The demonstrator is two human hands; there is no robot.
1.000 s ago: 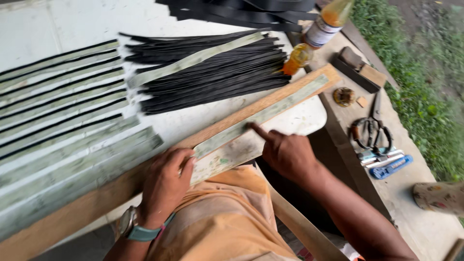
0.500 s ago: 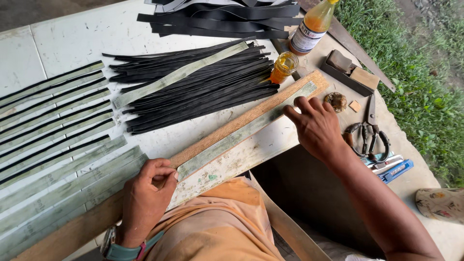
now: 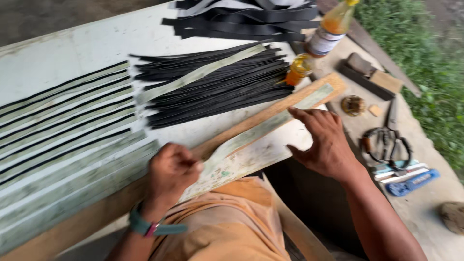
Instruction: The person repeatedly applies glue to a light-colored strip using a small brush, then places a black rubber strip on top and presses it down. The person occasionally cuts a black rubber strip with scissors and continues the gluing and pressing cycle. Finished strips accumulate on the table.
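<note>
A long pale green strip (image 3: pixel 270 123) lies along a wooden board (image 3: pixel 309 96) that slants across the white table (image 3: pixel 96 43). My left hand (image 3: pixel 171 171) pinches the strip's near end, fingers closed on it. My right hand (image 3: pixel 324 140) lies flat, fingers spread, pressing on the strip and the white table edge near the board's far part. A heap of thin black strips (image 3: pixel 217 92) with one pale strip across it lies just beyond the board. My orange-clad knee (image 3: pixel 227 227) is under the board's near side.
Rows of pale and black strips (image 3: pixel 63 125) cover the table's left. Wider black bands (image 3: pixel 241 19) lie at the back. Two bottles of orange liquid (image 3: pixel 331 29) stand at the board's far end. On the right ledge: scissors (image 3: pixel 386 145), a wooden block (image 3: pixel 372 75), small blue tools (image 3: pixel 411 179). Grass beyond.
My right hand slid from the board's middle out toward its far end, then came back a little. My left hand closed on the strip's near end.
</note>
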